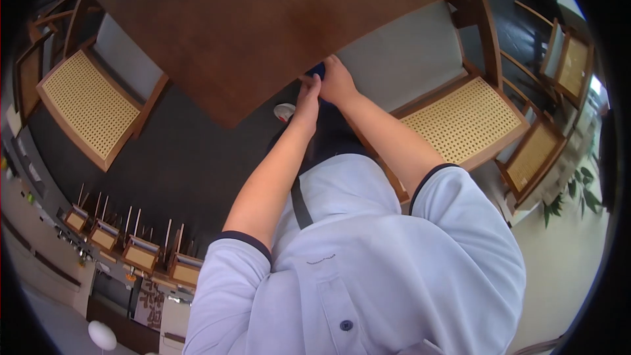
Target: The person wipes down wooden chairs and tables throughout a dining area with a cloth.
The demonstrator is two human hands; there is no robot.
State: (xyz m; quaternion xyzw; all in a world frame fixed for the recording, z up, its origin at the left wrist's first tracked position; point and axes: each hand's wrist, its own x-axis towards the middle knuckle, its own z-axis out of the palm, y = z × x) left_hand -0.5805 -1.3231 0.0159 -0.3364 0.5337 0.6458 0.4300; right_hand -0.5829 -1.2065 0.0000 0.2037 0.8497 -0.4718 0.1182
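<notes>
Both of my hands meet at the near edge of a brown wooden table (217, 46). Between them shows a small piece of something dark blue (318, 70), perhaps cloth; most of it is covered by my fingers. My left hand (307, 98) is closed against its left side, with the thumb along it. From the right, my right hand (337, 82) curls round it, its fingers partly hidden. A chair with a grey seat (407, 56) and a woven cane back (463, 120) stands right beside my right forearm.
Another cane-backed chair (90, 108) stands left of the table on the dark floor (190, 158). More chairs (531, 158) are at the right. A row of chairs (141, 253) is at the lower left. A white shoe (284, 112) shows below the table edge.
</notes>
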